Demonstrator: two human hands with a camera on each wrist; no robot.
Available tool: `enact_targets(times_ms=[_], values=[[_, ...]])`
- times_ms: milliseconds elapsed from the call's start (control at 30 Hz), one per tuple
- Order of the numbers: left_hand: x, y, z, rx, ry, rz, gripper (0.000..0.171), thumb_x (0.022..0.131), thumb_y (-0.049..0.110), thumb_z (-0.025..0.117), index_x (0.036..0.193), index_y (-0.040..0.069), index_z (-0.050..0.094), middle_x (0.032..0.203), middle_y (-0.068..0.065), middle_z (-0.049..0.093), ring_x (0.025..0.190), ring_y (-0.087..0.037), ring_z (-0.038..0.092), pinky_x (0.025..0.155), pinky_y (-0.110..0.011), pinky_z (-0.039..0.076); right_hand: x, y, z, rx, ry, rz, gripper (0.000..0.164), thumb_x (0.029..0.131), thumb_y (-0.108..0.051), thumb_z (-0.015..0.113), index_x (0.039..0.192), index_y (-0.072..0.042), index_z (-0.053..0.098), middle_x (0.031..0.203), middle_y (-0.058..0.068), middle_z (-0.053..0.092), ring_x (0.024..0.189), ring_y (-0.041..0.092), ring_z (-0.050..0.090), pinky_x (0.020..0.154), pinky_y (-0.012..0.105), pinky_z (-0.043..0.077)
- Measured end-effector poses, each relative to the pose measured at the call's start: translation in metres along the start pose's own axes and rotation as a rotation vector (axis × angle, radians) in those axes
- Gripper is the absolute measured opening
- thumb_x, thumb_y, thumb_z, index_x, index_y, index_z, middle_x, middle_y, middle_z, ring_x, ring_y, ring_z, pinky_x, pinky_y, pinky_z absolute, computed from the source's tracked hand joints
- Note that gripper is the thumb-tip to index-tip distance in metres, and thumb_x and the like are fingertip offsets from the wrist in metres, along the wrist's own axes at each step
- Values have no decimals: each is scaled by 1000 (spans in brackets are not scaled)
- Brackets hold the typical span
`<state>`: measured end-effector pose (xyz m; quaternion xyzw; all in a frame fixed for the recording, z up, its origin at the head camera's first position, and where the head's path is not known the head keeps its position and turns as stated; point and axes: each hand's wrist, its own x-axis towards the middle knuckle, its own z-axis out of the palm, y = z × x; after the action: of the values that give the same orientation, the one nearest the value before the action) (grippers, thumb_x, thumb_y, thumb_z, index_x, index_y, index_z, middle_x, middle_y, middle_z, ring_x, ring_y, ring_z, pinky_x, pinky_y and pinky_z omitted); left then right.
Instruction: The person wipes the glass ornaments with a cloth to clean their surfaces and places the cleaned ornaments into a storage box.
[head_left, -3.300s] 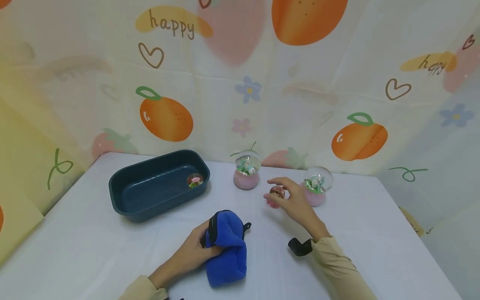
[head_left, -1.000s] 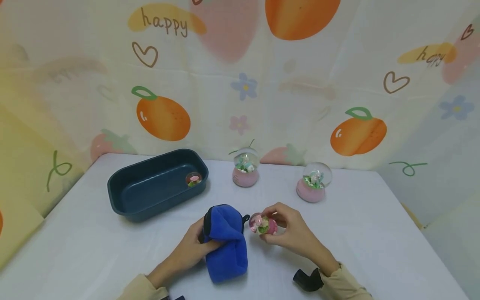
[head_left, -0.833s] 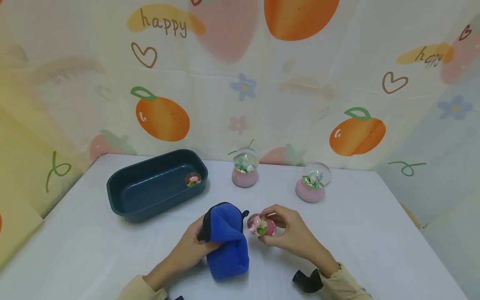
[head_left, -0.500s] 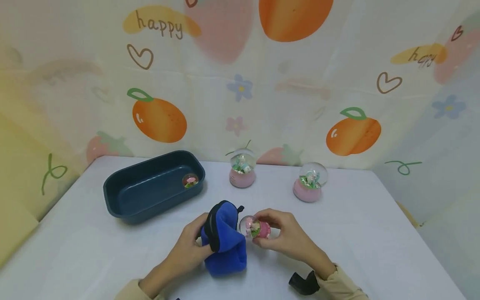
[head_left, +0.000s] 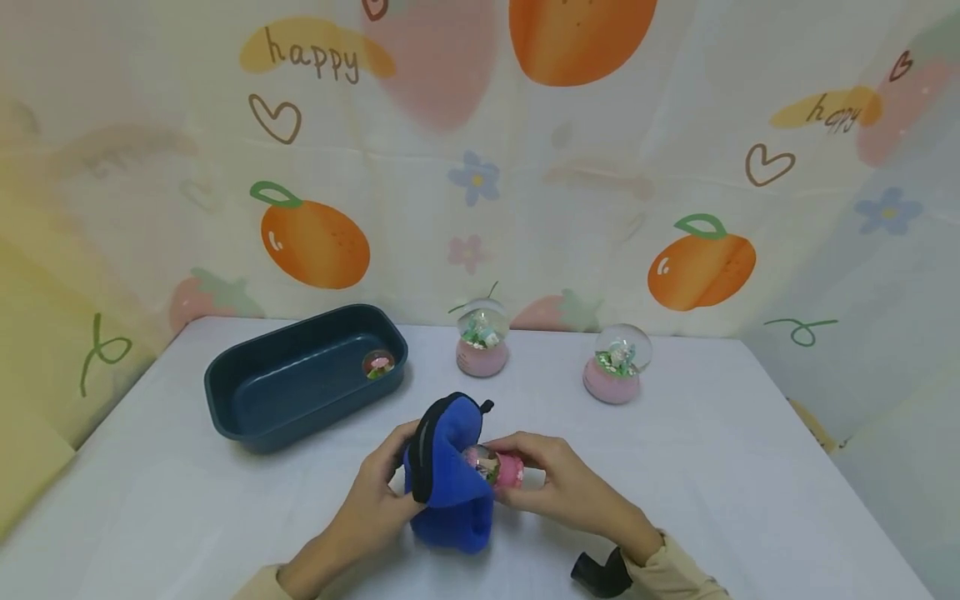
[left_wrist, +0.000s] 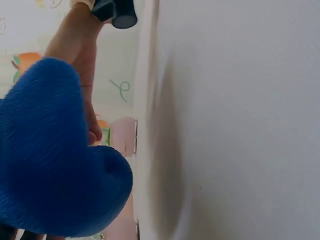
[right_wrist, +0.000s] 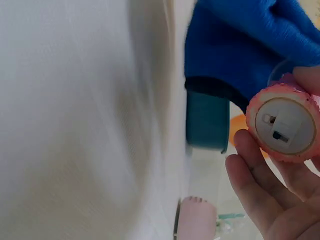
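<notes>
My left hand [head_left: 375, 504] grips a blue fuzzy pouch [head_left: 453, 492] with a black zipper edge, above the table. From the right, my right hand [head_left: 558, 483] holds a small snow globe [head_left: 504, 469] by its pink base, lying sideways. Its glass end meets the blue fabric and is partly covered by it. The right wrist view shows the round underside of the snow globe's base [right_wrist: 286, 126], with a small switch, beside the pouch [right_wrist: 230, 50]. In the left wrist view the pouch [left_wrist: 55, 155] hides most of the right hand's fingers.
A dark blue tray [head_left: 247, 429] stands at the back left with a small snow globe [head_left: 378, 364] inside. Two larger snow globes on pink bases, one in the middle [head_left: 482, 358] and one to its right [head_left: 611, 383], stand near the back. A patterned cloth hangs behind.
My right hand took the small snow globe from beside the right-hand large one, turned it sideways and brought it left to the pouch. The pouch has tilted in my left hand, its zipper edge turning.
</notes>
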<state>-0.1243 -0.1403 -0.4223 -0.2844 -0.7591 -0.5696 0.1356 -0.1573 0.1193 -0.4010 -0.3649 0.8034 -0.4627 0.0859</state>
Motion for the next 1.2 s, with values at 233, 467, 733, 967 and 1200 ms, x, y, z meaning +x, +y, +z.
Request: enact_targets(times_ms=[233,467,733,967,1200], values=[[-1,-2,1,-64,-48,-84,56,83,0,75,134,8,53,125,-11,65,110,-6,61,98,-21,47,-1,-2,3,-73,46,-96,41,86,-8,75,124,-10,61,120,4,70,107,10,65,95,33,55],[-3,-5,4,-80,-124,-176,54,87,9,73,137,17,53,133,-6,64,122,-4,57,102,-22,44,0,-1,4,-89,85,-204,39,86,-8,76,122,-10,60,118,3,70,107,13,66,94,29,54],[-1,-6,0,21,12,54,49,78,-16,65,121,7,63,111,-9,72,104,-5,65,90,-24,53,1,-5,5,-106,121,-230,41,88,-10,75,126,-13,58,125,1,60,116,15,59,99,29,52],[0,-7,-2,73,62,30,43,77,-15,67,116,4,66,109,-11,73,105,-3,66,89,-23,54,1,-4,4,-31,122,-200,33,91,-13,72,121,-9,60,116,5,64,108,15,63,93,32,56],[-1,-9,1,92,12,94,41,82,-4,74,119,9,64,110,-6,72,102,-6,66,85,-26,55,0,-7,4,23,104,-51,30,94,-20,69,120,-6,62,114,6,69,99,8,66,90,26,56]])
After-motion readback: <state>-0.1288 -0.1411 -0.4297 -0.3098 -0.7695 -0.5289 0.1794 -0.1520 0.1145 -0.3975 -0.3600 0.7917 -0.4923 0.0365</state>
